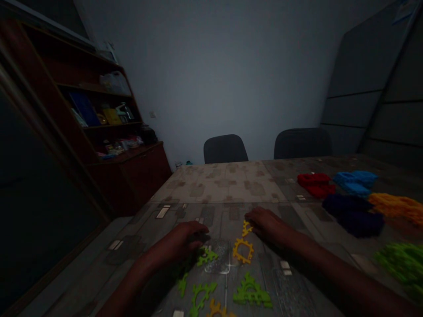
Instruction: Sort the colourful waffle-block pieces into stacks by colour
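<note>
The room is dim. My left hand (183,240) rests palm down on the table, fingers curled, beside a green puzzle-like piece (206,256). My right hand (267,223) lies on the table with its fingertips touching a small yellow piece (246,228). Just below it lies a yellow frame-shaped piece (243,251). More green pieces (251,293) lie nearer to me, between my forearms. I cannot make out whether either hand grips anything.
Piles of coloured pieces sit at the right: red (315,184), blue (356,182), dark purple (353,214), orange (396,206), green (401,260). Two dark chairs (225,149) stand behind the patterned table (228,180). A wooden shelf unit (109,132) fills the left.
</note>
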Tool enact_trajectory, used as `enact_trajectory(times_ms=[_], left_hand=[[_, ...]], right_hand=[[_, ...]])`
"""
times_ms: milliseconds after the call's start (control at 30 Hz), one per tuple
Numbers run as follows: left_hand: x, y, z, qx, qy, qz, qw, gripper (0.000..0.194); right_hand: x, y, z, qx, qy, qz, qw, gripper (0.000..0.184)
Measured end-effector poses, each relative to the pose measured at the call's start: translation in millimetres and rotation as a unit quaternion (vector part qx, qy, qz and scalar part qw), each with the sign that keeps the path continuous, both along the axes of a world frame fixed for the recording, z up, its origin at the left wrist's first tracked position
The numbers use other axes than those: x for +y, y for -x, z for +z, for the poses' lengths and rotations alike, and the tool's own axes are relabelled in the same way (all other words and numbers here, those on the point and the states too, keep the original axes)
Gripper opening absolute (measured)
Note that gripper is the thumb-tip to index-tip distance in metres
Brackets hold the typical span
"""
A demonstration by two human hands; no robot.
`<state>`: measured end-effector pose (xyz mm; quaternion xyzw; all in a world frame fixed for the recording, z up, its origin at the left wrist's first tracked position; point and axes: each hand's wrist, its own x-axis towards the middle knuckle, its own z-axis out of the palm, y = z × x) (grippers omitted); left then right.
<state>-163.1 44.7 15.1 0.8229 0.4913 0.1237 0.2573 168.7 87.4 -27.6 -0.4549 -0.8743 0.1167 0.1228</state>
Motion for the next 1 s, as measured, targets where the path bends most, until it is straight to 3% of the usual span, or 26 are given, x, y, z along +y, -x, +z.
enact_trajectory(times_ms=[200,400,567,733,833,900,1000], left_hand=[[-1.2,-5.7,3.3,-0.013,0.005,-0.005,1.0,0.033],[-3.3,-13.2,7.6,-0.007,0.012,-0.014,1.0,0.027],[-29.8,-32.4,27.1,0.021,0.03,-0.044,0.998,0.019],[-64.4,-59.0,43.4,0.121,0.058,-0.069,0.989,0.025],[-78.3,-68.3,27.7,0.192,0.04,-0.08,0.977,0.033],[-83.6,-66.8,2.1,0.25,-0.002,-0.102,0.963,0.023],[-87.2,-55.9,-45.4,0.278,-0.087,-0.091,0.952,0.011]], right_hand=[[-5.1,-21.3,-2.0,0.005,0.012,-0.038,0.999,0.047],[-31.2,-46.7,-12.4,0.008,0.026,-0.087,0.996,0.054],[-62.7,-56.1,-17.3,0.026,0.028,-0.111,0.993,0.055],[-87.4,-65.1,-18.0,0.044,0.056,-0.118,0.99,0.058],[-94.7,-71.1,-21.7,0.037,0.054,-0.151,0.986,0.064],[-96.0,-71.8,-23.4,0.027,0.047,-0.165,0.985,0.061],[-94.2,-66.9,-20.7,0.013,0.041,-0.158,0.986,0.036]])
